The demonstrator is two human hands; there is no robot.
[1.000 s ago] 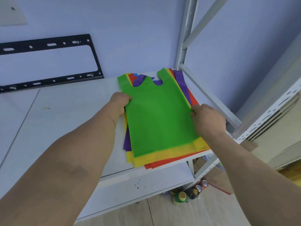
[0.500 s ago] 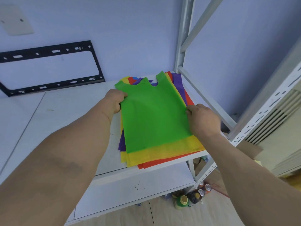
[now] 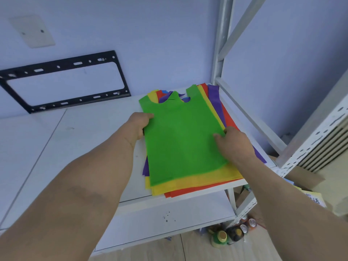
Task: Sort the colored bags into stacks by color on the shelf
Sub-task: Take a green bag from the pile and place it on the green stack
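Change: green bag (image 3: 180, 140) lifted slightly leftward off mixed pile (image 3: 197, 182) on shelf (image 3: 90, 140) | my left hand (image 3: 140, 123) grips its left edge, right hand (image 3: 234, 143) pinches its right | sorting barely begun.

A storage corner or stockroom: a white slotted-angle metal shelving unit (image 3: 308, 132) stands against bare pale-blue walls, an empty black TV wall bracket (image 3: 62, 81) leans behind it, drink bottles and cans (image 3: 233, 232) crowd the wood-look floor, beside flattened cardboard (image 3: 301, 178).
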